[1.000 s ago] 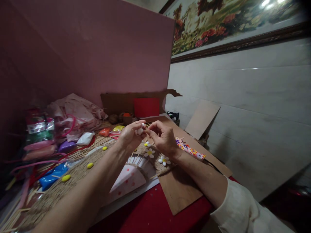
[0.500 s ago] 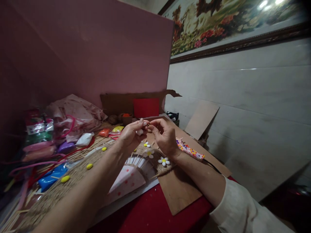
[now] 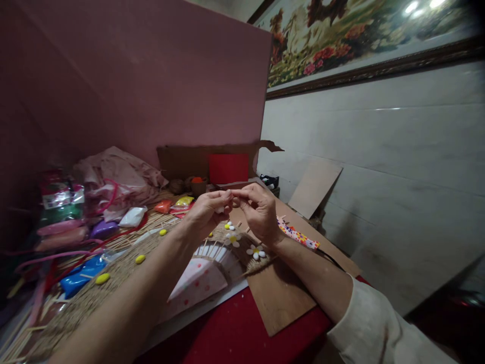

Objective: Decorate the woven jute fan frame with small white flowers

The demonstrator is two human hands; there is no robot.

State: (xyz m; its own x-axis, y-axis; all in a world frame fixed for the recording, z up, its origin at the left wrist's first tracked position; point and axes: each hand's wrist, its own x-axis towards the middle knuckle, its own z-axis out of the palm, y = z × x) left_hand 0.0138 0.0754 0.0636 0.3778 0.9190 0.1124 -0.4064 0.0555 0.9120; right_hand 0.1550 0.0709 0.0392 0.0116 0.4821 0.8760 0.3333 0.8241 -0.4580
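My left hand (image 3: 207, 208) is closed, with a bit of white clay (image 3: 220, 209) showing between its curled fingers. Its fingertips meet those of my right hand (image 3: 258, 212), which is pinched closed; whatever lies between them is too small to make out. Beneath both hands is a twine-covered arch (image 3: 125, 263) with white petals and yellow discs. One white flower with a yellow centre (image 3: 256, 251) sits just below my right hand, and another flower (image 3: 232, 239) lies to its left. A pink spotted panel (image 3: 199, 283) is under the arch.
Packets of coloured clay, among them a blue packet (image 3: 81, 277) and a white packet (image 3: 132, 217), lie on thin sticks at the left. A brown board (image 3: 280, 298) rests on the red tablecloth (image 3: 212, 333). Behind stands a red card (image 3: 228, 168); flower-patterned scissors-like handle (image 3: 297, 236) lies right.
My fingertips have come closer together, and my right hand has turned slightly. Less of the white clay shows in my left hand. The things on the table have stayed put.
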